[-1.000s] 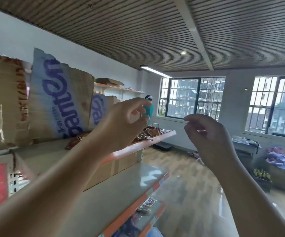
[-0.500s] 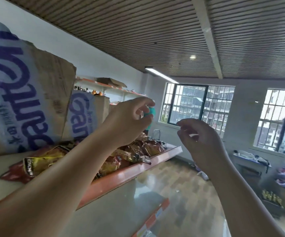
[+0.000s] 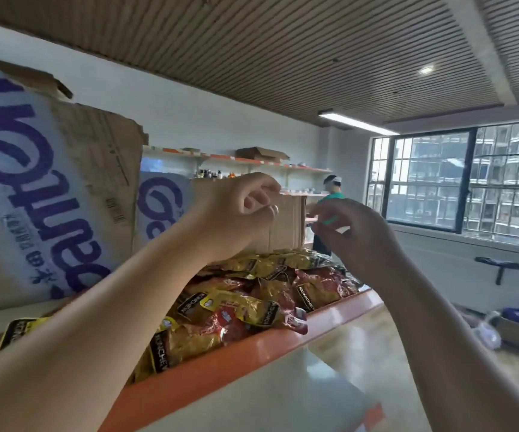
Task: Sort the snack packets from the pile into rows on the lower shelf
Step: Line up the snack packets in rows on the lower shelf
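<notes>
A pile of red and yellow snack packets [image 3: 252, 304] lies on a shelf with an orange front edge [image 3: 221, 366]. Both my hands are raised in the air above the far end of the pile. My left hand [image 3: 239, 213] has its fingers curled, thumb near the fingertips, and holds nothing. My right hand [image 3: 355, 235] is seen from the back, fingers curled forward, also holding nothing. The two hands are a short gap apart and touch no packet. A pale lower shelf [image 3: 283, 400] shows below the orange edge.
Tall cardboard boxes with blue lettering [image 3: 49, 188] stand behind the pile at the left. A person in a green top [image 3: 330, 198] stands at wall shelves in the back. Windows [image 3: 470, 182] fill the right wall, with floor clutter [image 3: 517, 325] below.
The view has swung left and closer to the shelf, so the packet pile now fills the middle. Both hands stay raised with curled fingers and have drawn a little nearer each other.
</notes>
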Motion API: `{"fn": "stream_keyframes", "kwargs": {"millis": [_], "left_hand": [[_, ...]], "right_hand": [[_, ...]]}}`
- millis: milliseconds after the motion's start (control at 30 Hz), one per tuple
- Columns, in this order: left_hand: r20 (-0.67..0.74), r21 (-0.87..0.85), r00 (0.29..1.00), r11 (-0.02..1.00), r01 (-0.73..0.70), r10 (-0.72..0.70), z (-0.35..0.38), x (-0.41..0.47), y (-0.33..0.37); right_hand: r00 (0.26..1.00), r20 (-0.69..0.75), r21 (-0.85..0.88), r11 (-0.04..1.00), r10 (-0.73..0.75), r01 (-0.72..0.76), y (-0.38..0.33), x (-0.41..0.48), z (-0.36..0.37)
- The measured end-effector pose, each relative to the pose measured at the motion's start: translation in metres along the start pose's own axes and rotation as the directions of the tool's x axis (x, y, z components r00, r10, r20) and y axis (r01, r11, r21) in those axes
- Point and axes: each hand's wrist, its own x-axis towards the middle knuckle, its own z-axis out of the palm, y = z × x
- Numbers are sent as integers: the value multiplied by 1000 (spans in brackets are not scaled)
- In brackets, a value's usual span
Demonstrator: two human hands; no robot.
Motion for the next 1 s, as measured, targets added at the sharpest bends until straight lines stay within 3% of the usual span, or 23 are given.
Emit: {"fn": "stream_keyframes", "kwargs": {"millis": [200, 333, 500, 600, 700, 800, 1000], "left_hand": [[-16, 93, 985, 981, 171, -170, 44, 35, -22], [30, 251, 920, 894, 372, -391, 80, 61, -50], [146, 594, 703, 630, 500, -696, 111, 69, -87], [161, 645, 618, 556, 524, -770, 118, 60, -97], [179, 670, 596, 541, 509, -782, 116, 56, -96], [180, 665, 614, 555, 500, -768, 114, 54, -89], [204, 623, 655, 613, 487, -728, 99, 50, -76]], "right_hand": [[970, 243, 31, 999, 0, -8, 92, 46, 20], [899, 438, -90, 994, -10, 55, 142, 73, 45], [717, 697, -155, 969, -29, 190, 168, 106, 76], [586, 810, -192, 942, -7, 276, 174, 117, 89], [487, 873, -181, 934, 8, 309, 177, 123, 93], [489, 872, -124, 958, -19, 258, 184, 122, 93], [589, 808, -88, 985, -16, 147, 201, 116, 104]]}}
